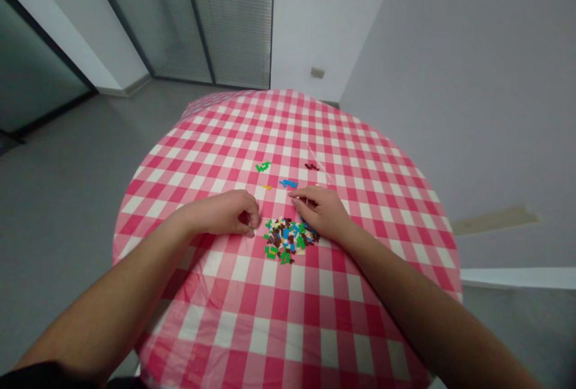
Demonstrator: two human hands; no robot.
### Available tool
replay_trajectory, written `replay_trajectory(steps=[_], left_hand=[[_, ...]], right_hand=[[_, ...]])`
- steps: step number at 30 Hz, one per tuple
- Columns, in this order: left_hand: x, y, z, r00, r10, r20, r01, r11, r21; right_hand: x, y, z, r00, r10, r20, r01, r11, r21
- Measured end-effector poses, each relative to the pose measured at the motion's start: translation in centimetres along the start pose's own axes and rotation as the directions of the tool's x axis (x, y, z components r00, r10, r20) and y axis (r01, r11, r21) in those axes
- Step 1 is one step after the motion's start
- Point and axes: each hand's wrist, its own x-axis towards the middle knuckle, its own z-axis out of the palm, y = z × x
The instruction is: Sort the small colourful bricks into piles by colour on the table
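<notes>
A pile of small plastic building pieces (284,239) in green, blue, brown, white and yellow lies on the checked tablecloth between my hands. My left hand (231,212) rests just left of it, fingers curled towards the thumb; whatever they may hold is too small to make out. My right hand (321,212) reaches over the pile's right edge, fingers stretched out to the left. Its fingertips are just below a small group of blue pieces (288,183). Farther back lie green pieces (263,166) and dark brown pieces (311,166). A yellow piece (267,187) sits left of the blue ones.
The round table wears a red-and-white checked cloth (252,341) with creases near the front. Behind it are a glass partition with blinds (238,23) and a white wall with a socket plate (317,72). A grey wall (472,95) stands close on the right.
</notes>
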Motion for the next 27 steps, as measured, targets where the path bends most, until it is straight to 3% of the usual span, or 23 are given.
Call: replay_trajectory(steps=[4, 8, 12, 16, 20, 27], left_hand=[[0.2, 0.3, -0.2, 0.999, -0.033, -0.007, 0.032, 0.998, -0.048], [1.0, 0.3, 0.6, 0.963, -0.136, -0.231, 0.093, 0.978, -0.186], [2.3, 0.4, 2.4, 0.906, -0.176, -0.385, 0.036, 0.938, -0.344], [3.3, 0.9, 3.6, 0.879, -0.234, -0.415, 0.006, 0.877, -0.481], [3.6, 1.1, 3.9, 0.847, -0.215, -0.486, -0.065, 0.865, -0.497], [3.8, 0.6, 4.3, 0.836, -0.224, -0.501, -0.098, 0.838, -0.538]], right_hand=[[0.0, -0.2, -0.1, 1.000, 0.004, 0.004, -0.004, 1.000, 0.002], [0.0, -0.3, -0.2, 1.000, -0.014, -0.003, 0.014, 1.000, 0.002], [0.0, -0.3, -0.2, 0.999, -0.042, -0.017, 0.042, 0.999, 0.013], [0.0, -0.2, -0.1, 0.999, -0.042, -0.026, 0.042, 0.999, 0.009], [-0.1, -0.3, -0.2, 0.998, -0.050, -0.026, 0.051, 0.999, 0.003], [-0.1, -0.3, -0.2, 0.980, -0.197, -0.002, 0.197, 0.980, 0.010]])
